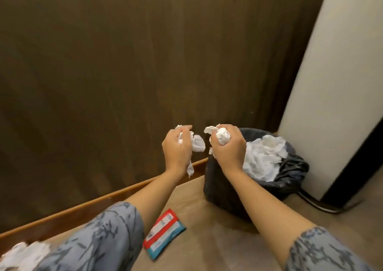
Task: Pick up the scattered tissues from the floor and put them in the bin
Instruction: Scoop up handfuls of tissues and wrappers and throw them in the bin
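Observation:
My left hand (pixel 176 150) grips a wad of crumpled white tissues (pixel 198 143), held up just left of the bin. My right hand (pixel 229 148) grips another white tissue wad (pixel 222 136) over the near left rim of the bin. The bin (pixel 223 190) is dark, lined with a black bag, and stands on the floor against the wall; white tissues (pixel 264 156) are heaped inside it. More loose tissues (pixel 19 254) lie on the floor at the bottom left, partly hidden by my left sleeve.
A red and teal tissue packet (pixel 163 235) lies on the beige floor between my arms. A dark wood-panelled wall with a brown skirting board (pixel 83 206) runs behind. A white pillar (pixel 331 84) stands right of the bin, with a black cable (pixel 317 204) at its foot.

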A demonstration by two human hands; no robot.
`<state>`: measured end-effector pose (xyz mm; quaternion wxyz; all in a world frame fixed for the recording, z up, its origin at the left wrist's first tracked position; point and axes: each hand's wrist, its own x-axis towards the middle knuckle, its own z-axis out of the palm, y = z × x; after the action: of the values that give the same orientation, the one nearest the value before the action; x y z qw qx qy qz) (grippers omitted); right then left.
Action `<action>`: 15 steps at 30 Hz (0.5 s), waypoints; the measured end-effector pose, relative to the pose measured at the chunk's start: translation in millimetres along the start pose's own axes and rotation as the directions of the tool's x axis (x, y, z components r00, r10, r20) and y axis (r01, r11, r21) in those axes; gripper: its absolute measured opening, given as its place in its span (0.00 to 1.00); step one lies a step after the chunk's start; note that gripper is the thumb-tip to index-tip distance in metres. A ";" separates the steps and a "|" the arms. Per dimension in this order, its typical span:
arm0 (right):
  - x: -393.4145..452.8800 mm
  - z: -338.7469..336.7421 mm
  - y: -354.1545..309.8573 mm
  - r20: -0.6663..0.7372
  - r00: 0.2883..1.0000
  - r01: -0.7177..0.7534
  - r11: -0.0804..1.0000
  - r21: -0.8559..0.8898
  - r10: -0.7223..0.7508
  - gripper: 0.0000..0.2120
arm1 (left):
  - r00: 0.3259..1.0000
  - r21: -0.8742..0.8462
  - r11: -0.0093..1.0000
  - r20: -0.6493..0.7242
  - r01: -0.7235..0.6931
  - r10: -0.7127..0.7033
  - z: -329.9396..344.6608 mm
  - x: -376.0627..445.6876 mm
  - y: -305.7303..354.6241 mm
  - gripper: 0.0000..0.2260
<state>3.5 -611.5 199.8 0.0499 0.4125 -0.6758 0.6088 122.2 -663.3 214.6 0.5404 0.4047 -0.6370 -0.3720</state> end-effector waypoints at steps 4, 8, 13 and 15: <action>27.7 -28.7 25.7 -0.180 0.983 -0.040 0.998 -0.044 0.032 0.08 | 0.996 -0.134 0.987 -0.009 -0.088 0.088 71.0 5.8 23.9 0.11; 39.7 -48.4 56.8 -0.291 0.951 -0.137 0.987 -0.082 0.108 0.11 | 0.995 -0.249 0.966 0.058 -0.065 0.082 125.7 -5.3 29.4 0.19; 45.0 -64.5 92.4 -0.098 0.925 -0.369 0.812 -0.452 0.366 0.32 | 0.884 0.385 0.882 0.463 -0.271 0.070 165.3 -22.0 -20.4 0.16; 43.0 -66.9 106.5 0.066 0.899 -0.308 0.732 -0.608 0.433 0.29 | 0.763 0.687 0.588 0.622 -0.427 -0.173 170.3 -25.9 -44.8 0.23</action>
<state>-119.7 -583.7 158.1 -0.0184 0.2928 -0.8995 0.3238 -39.0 -651.0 140.1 0.0800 0.4023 -0.9046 -0.1162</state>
